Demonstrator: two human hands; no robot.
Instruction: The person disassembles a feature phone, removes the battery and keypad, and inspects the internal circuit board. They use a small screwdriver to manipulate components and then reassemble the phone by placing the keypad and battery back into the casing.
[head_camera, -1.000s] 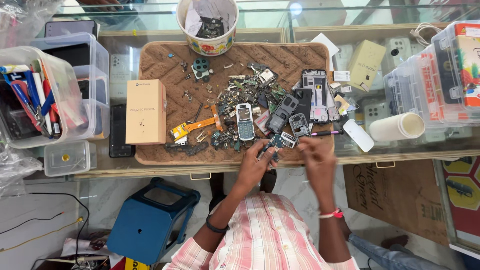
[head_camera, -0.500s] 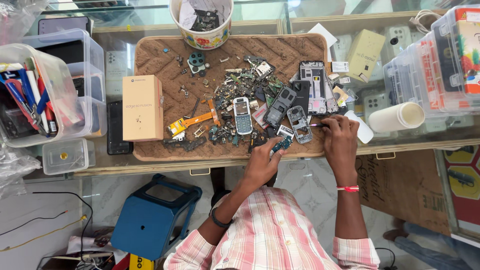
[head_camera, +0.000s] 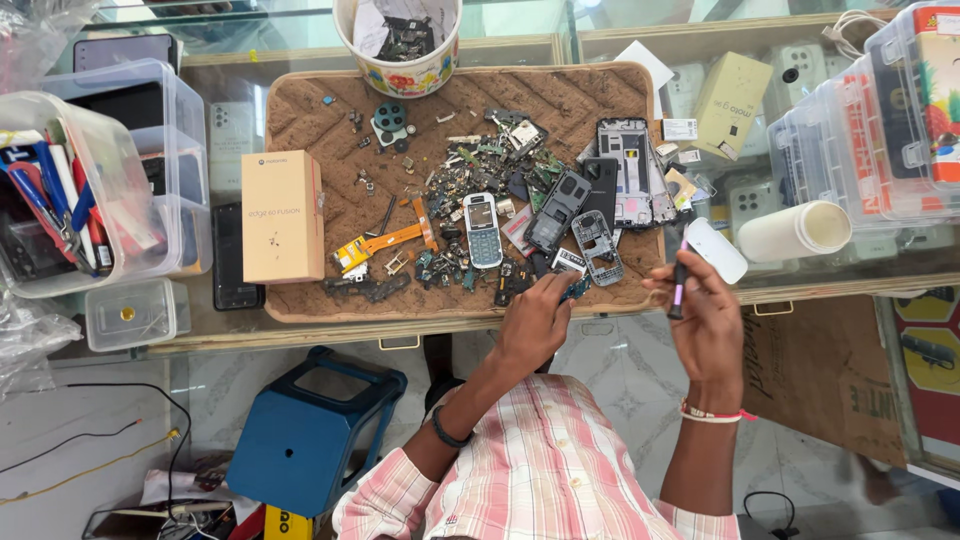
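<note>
Along the near edge of a brown work mat, which lies on a glass counter, a person seen from above works with both bare hands. Their left hand is curled down at the mat's front border, fingers closed on a small greenish circuit board just beside a grey phone frame. Their right hand is raised just past the mat's right corner, over the counter's front edge, pinching a slim screwdriver with a purple grip held upright. Scattered phone parts crowd the middle of the mat, among them a small keypad phone and yellow flex cables; the left third holds only a tan cardboard box, with bare mat around it. A white oval case sits just behind the screwdriver, and a white roll lies further right. Clear plastic storage boxes hem in the right side, and a tub of pens and tools the left. Below the counter edge stands a blue stool.
</note>
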